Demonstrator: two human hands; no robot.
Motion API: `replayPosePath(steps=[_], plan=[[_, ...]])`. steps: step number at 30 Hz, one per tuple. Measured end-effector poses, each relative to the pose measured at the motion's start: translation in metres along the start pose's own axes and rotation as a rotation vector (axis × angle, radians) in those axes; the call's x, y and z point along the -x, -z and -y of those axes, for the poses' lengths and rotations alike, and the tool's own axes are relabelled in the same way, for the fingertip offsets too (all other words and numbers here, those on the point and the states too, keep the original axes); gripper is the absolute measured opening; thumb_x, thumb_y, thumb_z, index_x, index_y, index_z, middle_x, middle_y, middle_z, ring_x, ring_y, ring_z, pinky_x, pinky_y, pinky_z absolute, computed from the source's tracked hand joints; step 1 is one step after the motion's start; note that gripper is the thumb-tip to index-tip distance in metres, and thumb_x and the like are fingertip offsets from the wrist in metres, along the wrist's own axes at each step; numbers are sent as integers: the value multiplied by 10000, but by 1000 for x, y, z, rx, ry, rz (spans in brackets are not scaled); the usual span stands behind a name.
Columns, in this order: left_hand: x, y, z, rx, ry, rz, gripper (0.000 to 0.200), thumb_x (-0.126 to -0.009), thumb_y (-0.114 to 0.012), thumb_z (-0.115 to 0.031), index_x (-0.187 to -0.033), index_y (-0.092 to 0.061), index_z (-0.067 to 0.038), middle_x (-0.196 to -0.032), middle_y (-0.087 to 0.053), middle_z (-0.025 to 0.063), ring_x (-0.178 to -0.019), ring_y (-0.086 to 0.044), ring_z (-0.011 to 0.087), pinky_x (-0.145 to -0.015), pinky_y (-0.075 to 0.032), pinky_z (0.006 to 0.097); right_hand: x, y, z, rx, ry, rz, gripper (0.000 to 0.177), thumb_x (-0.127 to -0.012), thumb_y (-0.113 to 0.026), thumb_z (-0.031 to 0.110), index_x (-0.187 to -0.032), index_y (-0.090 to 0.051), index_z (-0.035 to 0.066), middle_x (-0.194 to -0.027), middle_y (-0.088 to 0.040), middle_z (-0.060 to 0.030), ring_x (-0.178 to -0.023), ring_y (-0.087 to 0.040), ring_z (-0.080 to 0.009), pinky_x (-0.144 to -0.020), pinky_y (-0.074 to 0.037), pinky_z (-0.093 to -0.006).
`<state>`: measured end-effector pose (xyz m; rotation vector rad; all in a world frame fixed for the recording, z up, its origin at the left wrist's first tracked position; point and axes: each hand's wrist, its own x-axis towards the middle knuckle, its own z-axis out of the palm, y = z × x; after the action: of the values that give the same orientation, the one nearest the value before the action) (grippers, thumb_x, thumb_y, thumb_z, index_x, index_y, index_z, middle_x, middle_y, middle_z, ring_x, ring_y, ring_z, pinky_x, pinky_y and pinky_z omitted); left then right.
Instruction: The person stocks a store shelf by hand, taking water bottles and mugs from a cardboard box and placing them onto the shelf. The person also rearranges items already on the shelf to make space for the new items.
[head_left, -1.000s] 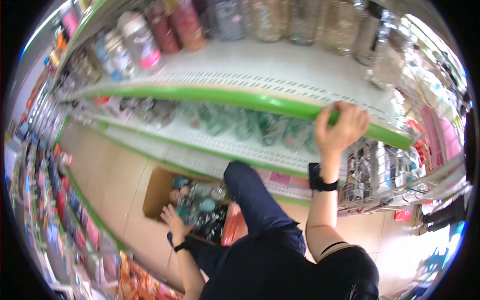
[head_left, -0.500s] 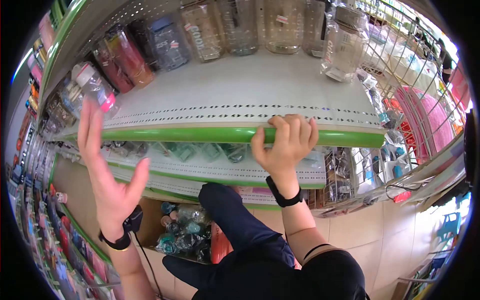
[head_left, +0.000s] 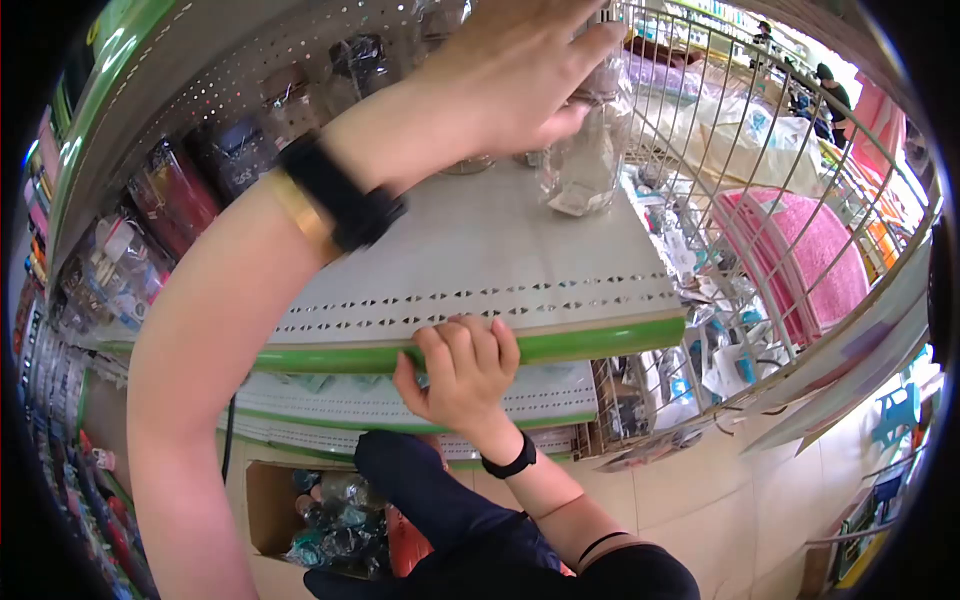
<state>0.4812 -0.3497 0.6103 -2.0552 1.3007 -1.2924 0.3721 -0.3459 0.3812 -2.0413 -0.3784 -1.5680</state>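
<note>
My left hand (head_left: pixel 500 85) stretches across the shelf to its back right, slightly blurred at the top edge of the view. Its thumb and a finger are spread apart, right at a clear plastic bottle (head_left: pixel 585 165) in a wrapper that stands upright at the shelf's right end. Part of that bottle's top is hidden behind the fingers. My right hand (head_left: pixel 460 370) is curled over the green front edge (head_left: pixel 600 342) of the shelf (head_left: pixel 520 240), thumb below and fingertips on top.
More bottles stand along the back and left, among them a dark red bottle (head_left: pixel 175 200). Right of the shelf is a wire grid (head_left: pixel 690 110) with pink cloths (head_left: pixel 810 260) beyond. Below, an open carton (head_left: pixel 270 510) holds wrapped bottles beside my leg.
My left hand has swung from the left side over the shelf to the bottle at its right end. The view has shifted right; my right hand stays on the shelf edge.
</note>
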Motion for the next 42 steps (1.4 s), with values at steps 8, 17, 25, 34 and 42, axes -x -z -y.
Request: replayPosePath(steps=[8, 17, 25, 34, 42], plan=[[-42, -72, -27, 233, 458, 184, 731, -808, -680, -399, -1358, -389, -16, -1393, -389, 241, -1339, -329, 360, -1083, -286, 510, 2, 3, -2, -18, 7, 45, 256, -701, -643, 268, -905, -584, 125, -845, -554, -20, -875, -573, -188, -995, -270, -399], [-17, -32, -33, 530, 435, 131, 764, -683, -783, -326, -1274, -408, -22, -1116, -487, 216, -1054, -527, 356, -891, -454, 424, 3, 2, -3, -34, 21, 17, 257, -709, -640, 271, -909, -589, 118, -843, -557, -24, -873, -580, -193, -997, -271, -396], [27, 6, -49, 546, 406, 33, 722, -604, -830, -287, -1196, -467, -88, -1087, -410, 174, -993, -504, 355, -826, -462, 424, 2, 3, -1, -31, -1, 10, 249, -709, -635, 260, -903, -582, 112, -845, -559, -37, -881, -569, -209, -979, -292, -407], [133, 100, -60, 420, 386, -117, 692, -560, -866, -153, -1147, -502, -118, -1137, -359, 153, -1065, -425, 329, -872, -413, 404, 0, 7, 3, 19, 13, 19, 286, -717, -632, 262, -944, -584, 96, -878, -562, -41, -917, -549, -211, -989, -295, -407], [320, 243, -105, -175, 774, 52, 859, -543, -900, -231, -1256, -436, -120, -1262, -315, 170, -1183, -355, 343, -969, -340, 462, -2, 2, 5, 30, 6, -33, 256, -688, -636, 257, -888, -588, 106, -844, -554, -38, -887, -546, -215, -970, -313, -414]])
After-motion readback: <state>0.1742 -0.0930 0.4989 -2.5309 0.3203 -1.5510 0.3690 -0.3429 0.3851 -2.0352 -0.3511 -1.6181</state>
